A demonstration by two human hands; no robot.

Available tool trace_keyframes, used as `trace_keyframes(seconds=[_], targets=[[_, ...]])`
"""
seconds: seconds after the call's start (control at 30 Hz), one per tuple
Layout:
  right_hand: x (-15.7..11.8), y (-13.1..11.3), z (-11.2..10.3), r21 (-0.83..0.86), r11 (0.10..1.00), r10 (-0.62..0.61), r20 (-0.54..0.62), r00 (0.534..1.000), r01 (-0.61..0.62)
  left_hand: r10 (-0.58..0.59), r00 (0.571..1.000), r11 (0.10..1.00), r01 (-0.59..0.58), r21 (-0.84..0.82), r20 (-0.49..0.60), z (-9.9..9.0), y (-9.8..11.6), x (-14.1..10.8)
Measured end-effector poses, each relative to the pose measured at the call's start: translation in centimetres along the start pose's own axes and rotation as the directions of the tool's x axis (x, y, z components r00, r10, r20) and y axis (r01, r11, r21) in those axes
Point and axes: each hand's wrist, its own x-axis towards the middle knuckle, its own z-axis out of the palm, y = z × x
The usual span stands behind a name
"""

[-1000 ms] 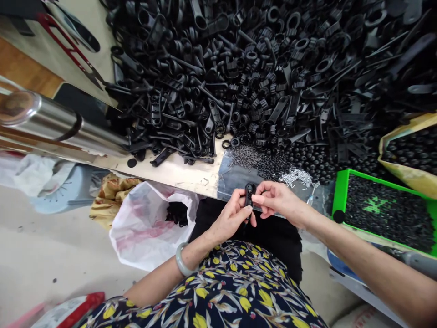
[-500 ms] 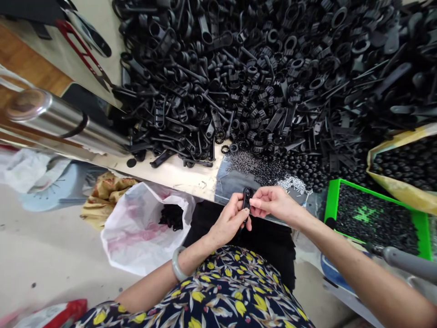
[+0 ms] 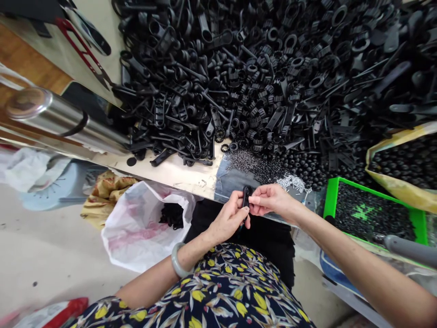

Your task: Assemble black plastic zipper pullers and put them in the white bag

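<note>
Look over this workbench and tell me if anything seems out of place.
The small clump of silver metal pins beside the denim cloth stands out, bright against the heap of black plastic parts. A lone black disc also lies apart from the heap on the bare bench edge.

- One camera sits on the person's head, looking forward and down.
- It is close above the left bare hand (image 3: 227,219), the right bare hand (image 3: 273,200) and the small black plastic part (image 3: 246,197) between them.
</note>
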Motion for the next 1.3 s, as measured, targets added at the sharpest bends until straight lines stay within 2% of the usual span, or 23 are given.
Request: trace_keyframes(seconds=[0.2, 0.4, 0.63, 0.77, 0.9, 1.0, 1.1, 1.2, 1.3], targets=[[-0.2, 0.3, -0.1, 0.018, 0.998, -0.059, 0.038, 0.998, 0.058, -0.014, 1.0, 0.99, 0.011, -0.14, -0.022, 0.1, 0.1, 0.2], [-0.1, 0.5, -0.5, -0.04, 0.994, -0.102, 0.074, 0.992, 0.105, -0.018, 0.999, 0.996, 0.015, -0.083, -0.037, 0.3, 0.2, 0.1], [-0.3, 1.0, -0.3, -0.229, 0.946, -0.23, 0.033, 0.973, 0.231, -0.048, 0.998, 0.999, 0.048, -0.027, -0.032, 0.1, 0.1, 0.5], [-1.0, 0.9, -0.3, -0.405, 0.875, -0.286, 0.004, 0.958, 0.263, -0.054, 0.998, 0.997, 0.052, -0.052, -0.04, 0.3, 0.4, 0.6], [-1.5, 0.9, -0.9, -0.506, 0.808, -0.361, -0.019, 0.932, 0.303, -0.07, 0.995, 0.993, 0.063, -0.097, -0.073, 0.6, 0.9, 0.4], [-1.7, 0.8, -1.4, -0.612, 0.699, -0.473, -0.006, 0.881, 0.371, -0.08, 0.994, 0.992, 0.072, -0.102, -0.075, 0.7, 1.2, 0.4], [-1.9, 0.2, -1.3, -0.76, 0.472, -0.579, 0.115, 0.807, 0.446, -0.08, 0.994, 0.994, 0.073, -0.087, -0.076, 0.7, 1.3, 0.5], [-1.7, -0.3, -1.0, -0.84, 0.282, -0.62, 0.21, 0.756, 0.465, -0.087, 0.993, 0.994, 0.082, -0.071, -0.079, 0.7, 1.2, 0.6], [-1.4, -0.6, -0.7, -0.871, 0.168, -0.623, 0.269, 0.735, 0.461, -0.086, 0.993, 0.995, 0.082, -0.051, -0.081, 0.6, 0.9, 0.8]])
